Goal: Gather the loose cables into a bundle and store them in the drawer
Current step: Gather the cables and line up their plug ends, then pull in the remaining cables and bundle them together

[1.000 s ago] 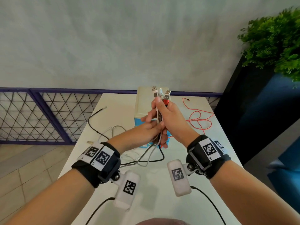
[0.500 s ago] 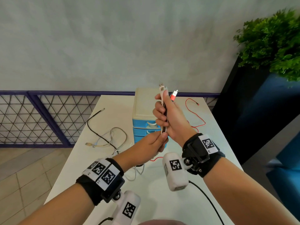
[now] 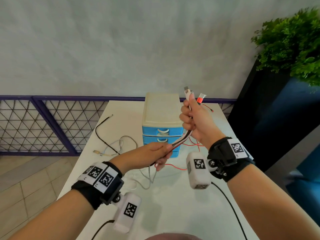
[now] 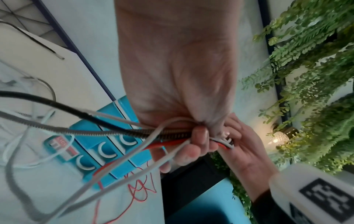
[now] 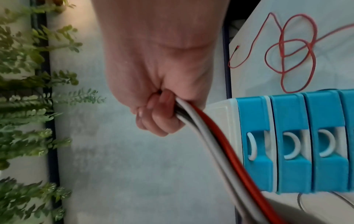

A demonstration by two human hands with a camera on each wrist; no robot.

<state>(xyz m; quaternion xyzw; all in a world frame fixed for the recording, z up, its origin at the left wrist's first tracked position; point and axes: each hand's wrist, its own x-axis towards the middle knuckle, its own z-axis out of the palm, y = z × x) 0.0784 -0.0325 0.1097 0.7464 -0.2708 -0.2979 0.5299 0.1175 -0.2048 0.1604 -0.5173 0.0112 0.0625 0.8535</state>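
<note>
My right hand (image 3: 192,122) is fisted round the upper end of a cable bundle (image 3: 181,139) of white, black, grey and red cables, with USB plugs (image 3: 187,91) sticking out above it. My left hand (image 3: 161,153) grips the same bundle (image 4: 172,133) lower down, in front of the drawer unit. In the right wrist view the cables (image 5: 210,136) leave the fist (image 5: 159,115) downward. Loose tails (image 3: 147,177) hang to the white table (image 3: 173,205). The small drawer unit (image 3: 161,118) has blue drawers (image 5: 289,144), all closed.
Black and beige cable ends (image 3: 107,146) lie on the table's left part. A thin red wire (image 5: 291,50) loops beside the unit on the right. A purple mesh railing (image 3: 43,125) borders the far left; a dark planter with a plant (image 3: 290,49) stands right.
My left hand has slid down the bundle, away from my right hand, drawing the cables straight. My right hand has moved slightly right and up with the plug ends.
</note>
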